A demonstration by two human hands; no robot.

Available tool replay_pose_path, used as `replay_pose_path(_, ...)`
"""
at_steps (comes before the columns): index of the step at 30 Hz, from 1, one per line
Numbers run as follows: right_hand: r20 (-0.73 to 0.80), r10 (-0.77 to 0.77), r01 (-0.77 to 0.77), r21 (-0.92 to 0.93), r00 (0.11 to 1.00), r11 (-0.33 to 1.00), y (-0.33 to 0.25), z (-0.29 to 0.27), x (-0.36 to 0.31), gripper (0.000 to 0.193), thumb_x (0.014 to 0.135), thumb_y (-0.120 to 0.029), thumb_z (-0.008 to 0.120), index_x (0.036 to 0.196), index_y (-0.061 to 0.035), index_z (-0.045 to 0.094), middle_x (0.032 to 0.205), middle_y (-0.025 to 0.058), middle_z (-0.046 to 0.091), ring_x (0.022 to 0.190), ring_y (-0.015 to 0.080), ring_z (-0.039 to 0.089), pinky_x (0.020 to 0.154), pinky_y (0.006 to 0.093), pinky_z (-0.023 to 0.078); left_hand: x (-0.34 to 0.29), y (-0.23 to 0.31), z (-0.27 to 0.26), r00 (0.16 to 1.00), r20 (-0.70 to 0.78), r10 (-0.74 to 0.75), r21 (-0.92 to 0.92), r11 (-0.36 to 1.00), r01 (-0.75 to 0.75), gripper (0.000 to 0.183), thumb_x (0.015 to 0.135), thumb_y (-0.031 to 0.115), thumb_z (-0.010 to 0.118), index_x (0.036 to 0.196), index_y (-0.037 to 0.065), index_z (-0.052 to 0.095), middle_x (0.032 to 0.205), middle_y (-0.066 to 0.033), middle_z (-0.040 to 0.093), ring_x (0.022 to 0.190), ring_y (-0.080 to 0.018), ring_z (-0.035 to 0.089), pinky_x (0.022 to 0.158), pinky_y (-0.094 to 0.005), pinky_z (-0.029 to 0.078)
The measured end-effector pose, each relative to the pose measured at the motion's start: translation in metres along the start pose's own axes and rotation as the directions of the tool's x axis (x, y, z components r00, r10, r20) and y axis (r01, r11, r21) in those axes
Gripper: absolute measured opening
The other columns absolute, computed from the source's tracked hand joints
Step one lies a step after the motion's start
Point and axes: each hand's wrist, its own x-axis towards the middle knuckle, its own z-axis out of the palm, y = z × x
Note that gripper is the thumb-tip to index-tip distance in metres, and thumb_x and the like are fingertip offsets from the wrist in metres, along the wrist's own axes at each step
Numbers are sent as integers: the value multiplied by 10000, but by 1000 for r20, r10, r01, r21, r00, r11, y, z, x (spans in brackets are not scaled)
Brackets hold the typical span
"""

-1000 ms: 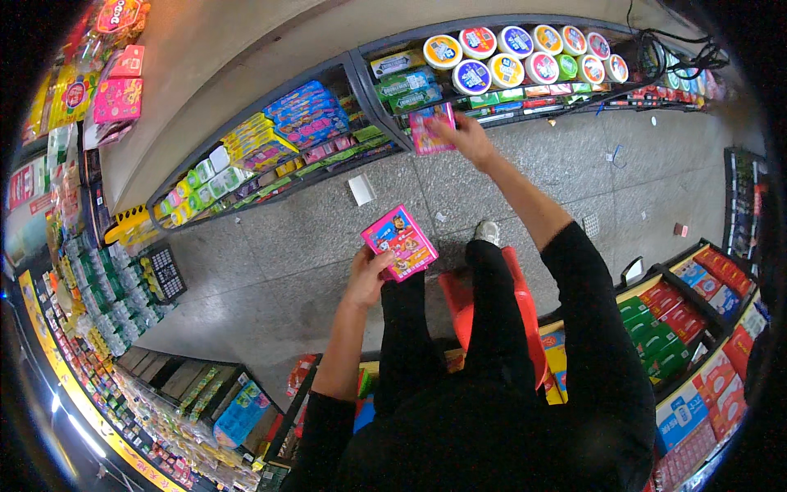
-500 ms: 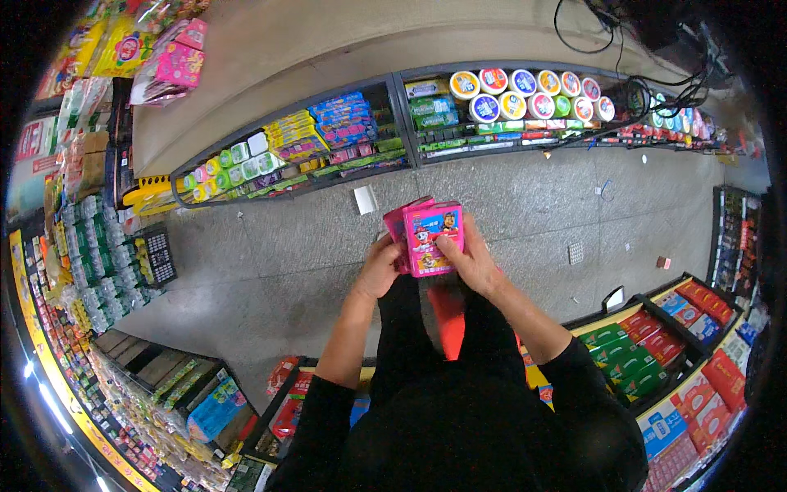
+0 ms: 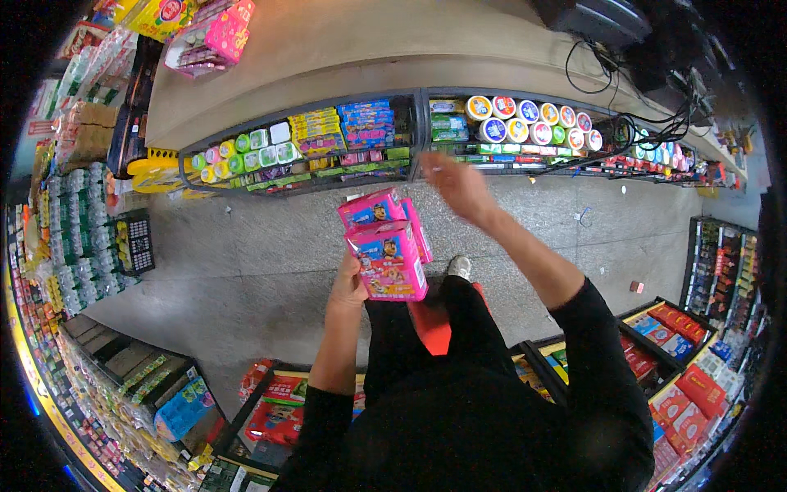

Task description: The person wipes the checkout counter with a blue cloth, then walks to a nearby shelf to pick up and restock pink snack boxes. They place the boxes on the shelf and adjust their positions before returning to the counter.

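Observation:
My left hand [image 3: 348, 284] is wrapped round a small bunch of pink boxes [image 3: 388, 266] with cartoon dogs printed on them. The front box faces up toward me; others show behind it, fanned out at the top and right side. My right hand [image 3: 459, 190] is off the boxes, stretched forward near the upright between two shelf bays. Motion smears its fingers, and I can make out nothing in it. Just beyond it stand round tubs [image 3: 493, 129] with coloured lids and blue packs [image 3: 366, 123] on the shelf.
Low shelving [image 3: 422, 131] runs along the counter [image 3: 369, 61] ahead, with dark cables [image 3: 668, 123] at its right. Bottle packs [image 3: 78, 230] and a black crate [image 3: 139, 244] stand left. Behind me are bins of red packs [image 3: 275, 422]. My shoe [image 3: 459, 266] is on the grey floor.
My right hand has let go of the pink boxes and moved forward to the shelf. The boxes, now in my left hand alone, have shifted left and tilted. A shoe has come into view.

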Motion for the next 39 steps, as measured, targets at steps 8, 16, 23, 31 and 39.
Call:
replay_pose_path(8,-327,-241,-118,-782,914,612,106,25,97,502,901,-131,531,1400,-131,473,1309,124,542,1101,312,583,796,434,536,-50,24,11,977,91,-194,73,980,187,1050,573,389,920,1388,-25,403,1331,-168,552,1172,-284,592,993,-464,491)
replay_pose_path(16,-309,-370,-120,-883,876,454,112,24,104,335,819,-136,613,1153,-158,608,937,52,627,937,242,620,705,419,516,-120,16,44,864,-5,-504,260,833,488,1120,547,410,928,1429,3,369,1352,-135,539,1242,-247,525,1071,-423,394)
replay_pose_path(23,-420,-326,15,-594,847,804,108,26,50,302,862,-174,625,1150,-90,593,1021,116,641,927,332,621,735,436,521,-113,24,62,804,13,-595,351,755,554,1134,558,442,920,1426,-23,357,1367,-133,522,1262,-232,500,1090,-399,359)
replay_pose_path(31,-97,650,-393,726,754,564,239,96,63,203,966,-283,583,1088,-123,600,927,13,618,734,146,556,625,322,498,-114,16,37,777,-14,-629,377,716,587,1165,556,441,917,1442,-28,323,1387,-140,502,1270,-240,492,1097,-409,349)
replay_pose_path(39,74,698,-90,996,712,-14,246,102,175,136,960,-176,590,1082,-125,560,953,58,605,812,220,626,682,363,592,-134,27,15,781,-141,-608,326,717,617,1198,518,388,917,1466,-10,302,1414,-170,479,1299,-281,470,1104,-433,339)
